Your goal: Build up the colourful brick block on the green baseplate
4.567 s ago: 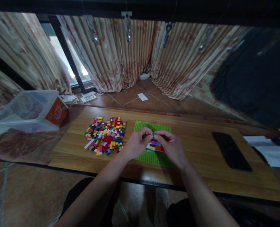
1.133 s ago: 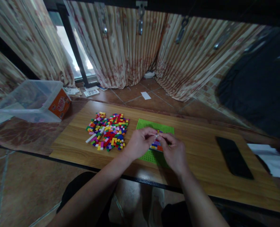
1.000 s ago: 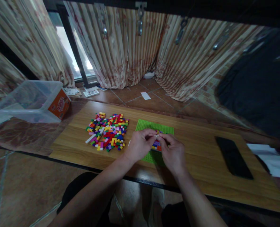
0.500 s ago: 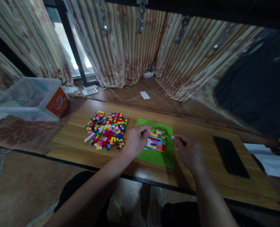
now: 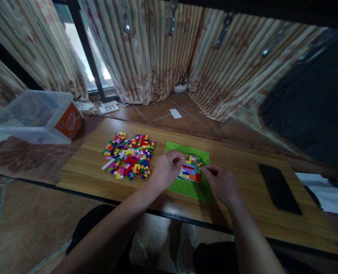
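A green baseplate (image 5: 196, 189) lies on the wooden table (image 5: 243, 167) with a small block of many-coloured bricks (image 5: 190, 169) built on it. My left hand (image 5: 165, 170) rests at the block's left edge, fingers pinched on a small white piece. At the block's right edge my right hand (image 5: 222, 183) pinches its fingertips together; what they hold is too small to make out. A loose heap of coloured bricks (image 5: 129, 155) lies to the left of the plate.
A black phone (image 5: 279, 188) lies flat on the right of the table, with white paper (image 5: 323, 190) beyond it. A clear plastic tub (image 5: 29, 121) with an orange label sits on the far left. Curtains hang behind.
My hands, joined over the brick block a second ago, drew apart. The right hand swung out to the right, then came back to the block's right edge. The left stayed put.
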`<state>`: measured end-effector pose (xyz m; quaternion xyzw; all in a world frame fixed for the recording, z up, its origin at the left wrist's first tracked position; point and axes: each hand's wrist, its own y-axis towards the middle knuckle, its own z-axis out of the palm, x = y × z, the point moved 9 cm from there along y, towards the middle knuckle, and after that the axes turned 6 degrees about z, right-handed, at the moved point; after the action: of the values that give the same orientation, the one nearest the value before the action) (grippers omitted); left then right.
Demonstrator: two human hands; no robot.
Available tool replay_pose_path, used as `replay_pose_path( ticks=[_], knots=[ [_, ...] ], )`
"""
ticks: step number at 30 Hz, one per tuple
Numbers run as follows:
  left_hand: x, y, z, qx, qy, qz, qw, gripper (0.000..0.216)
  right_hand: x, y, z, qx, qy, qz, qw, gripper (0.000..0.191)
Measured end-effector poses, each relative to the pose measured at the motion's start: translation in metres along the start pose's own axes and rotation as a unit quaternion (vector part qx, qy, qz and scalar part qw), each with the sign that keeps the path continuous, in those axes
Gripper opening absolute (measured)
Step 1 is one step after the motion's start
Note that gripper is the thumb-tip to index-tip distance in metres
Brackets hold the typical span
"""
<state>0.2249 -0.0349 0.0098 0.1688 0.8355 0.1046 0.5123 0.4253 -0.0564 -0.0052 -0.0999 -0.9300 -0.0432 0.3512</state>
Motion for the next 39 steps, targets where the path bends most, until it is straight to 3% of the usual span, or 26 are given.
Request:
replay_pose_path(
  ticks=[9, 39],
  knots=[
    [-0.0005, -0.0006, 0.0007, 0.005, 0.018, 0.015, 1.000, 0.011, 0.0029, -0.0009, 0.0038, -0.020, -0.049, 0.020, 0.998, 0.036],
    [-0.0003, -0.0048, 0.0099, 0.032, -0.002, 0.015, 0.999, 0.018, -0.0044, -0.0063, 0.0085, -0.034, -0.006, 0.078, 0.996, 0.035]
  ],
)
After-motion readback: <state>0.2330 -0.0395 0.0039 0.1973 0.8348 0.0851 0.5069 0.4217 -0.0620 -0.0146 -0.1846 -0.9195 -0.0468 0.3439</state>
